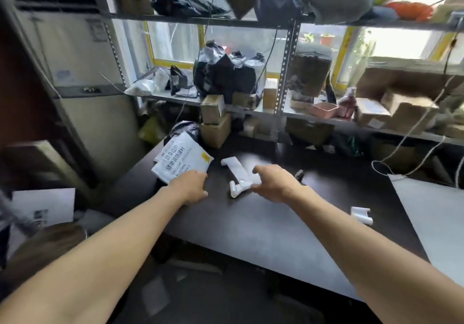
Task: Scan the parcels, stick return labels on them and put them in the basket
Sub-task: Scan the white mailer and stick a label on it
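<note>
Dark desk [263, 233] is lying before me; my left hand [192, 185], curled, is touching the white parcel [182, 162] at eleven o'clock; my right hand [272, 184] is pinching the label strip [239, 173] at twelve; its curling paper could be creasing or sticking to itself.

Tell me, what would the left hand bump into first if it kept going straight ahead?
Probably the white plastic parcel with printed writing. The left hand points up toward it and its fingers already seem to reach its near edge, though depth is unclear.
</note>
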Demonstrator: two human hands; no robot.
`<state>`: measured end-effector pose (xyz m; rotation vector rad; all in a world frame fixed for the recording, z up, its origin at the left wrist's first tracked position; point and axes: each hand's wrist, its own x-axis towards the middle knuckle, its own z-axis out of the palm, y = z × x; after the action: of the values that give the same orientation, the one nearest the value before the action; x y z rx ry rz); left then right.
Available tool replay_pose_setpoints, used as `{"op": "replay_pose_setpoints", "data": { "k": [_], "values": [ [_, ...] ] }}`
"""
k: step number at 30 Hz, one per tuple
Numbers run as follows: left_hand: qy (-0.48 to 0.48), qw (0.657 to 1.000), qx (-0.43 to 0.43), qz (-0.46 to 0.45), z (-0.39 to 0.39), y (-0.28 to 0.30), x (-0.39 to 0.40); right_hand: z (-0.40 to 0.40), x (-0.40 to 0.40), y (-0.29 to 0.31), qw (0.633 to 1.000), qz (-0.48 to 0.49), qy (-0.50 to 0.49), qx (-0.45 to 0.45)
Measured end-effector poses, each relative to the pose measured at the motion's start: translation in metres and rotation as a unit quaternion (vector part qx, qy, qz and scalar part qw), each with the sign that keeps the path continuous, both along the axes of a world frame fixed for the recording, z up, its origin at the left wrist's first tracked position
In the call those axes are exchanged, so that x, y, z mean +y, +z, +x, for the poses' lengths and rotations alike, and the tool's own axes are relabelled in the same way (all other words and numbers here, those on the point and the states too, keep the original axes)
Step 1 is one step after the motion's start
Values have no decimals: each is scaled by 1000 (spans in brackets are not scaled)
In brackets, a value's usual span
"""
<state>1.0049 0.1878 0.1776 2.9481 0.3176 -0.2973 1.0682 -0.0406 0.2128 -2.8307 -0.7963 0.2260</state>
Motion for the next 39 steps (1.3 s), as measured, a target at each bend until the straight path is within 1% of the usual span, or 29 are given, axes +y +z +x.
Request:
{"op": "replay_pose_setpoints", "data": {
  "k": [4,8,11,14,19,26,28,30,32,36,37,38,39],
  "values": [
    [39,999,-4,5,-6,0,66,13,64,-13,1000,5,23,6],
    [71,997,-3,15,4,-4,114,32,114,-31,999,3,40,2],
    [88,996,-7,15,22,-11,141,51,145,-41,998,-1,53,32],
    [96,995,-9,13,47,-19,163,76,176,-47,997,-7,72,35],
    [121,992,-18,-3,95,-33,193,132,220,-72,995,5,70,65],
    [189,978,-6,-90,154,-67,227,198,279,-91,993,3,74,95],
    [214,969,3,-123,163,-72,231,207,293,-96,991,-5,79,104],
    [251,952,-2,-175,170,-77,234,215,305,-98,991,-16,80,110],
    [276,933,-3,-231,174,-83,235,221,318,-97,989,-15,72,125],
    [217,930,2,-298,181,-96,230,234,338,-93,989,30,15,147],
    [197,927,-15,-319,184,-95,230,238,341,-89,986,54,-16,159],
    [179,927,-34,-329,188,-92,229,244,344,-85,975,89,-65,191],
    [154,931,-57,-325,192,-88,228,248,346,-79,953,137,-128,238]
  ]
}}
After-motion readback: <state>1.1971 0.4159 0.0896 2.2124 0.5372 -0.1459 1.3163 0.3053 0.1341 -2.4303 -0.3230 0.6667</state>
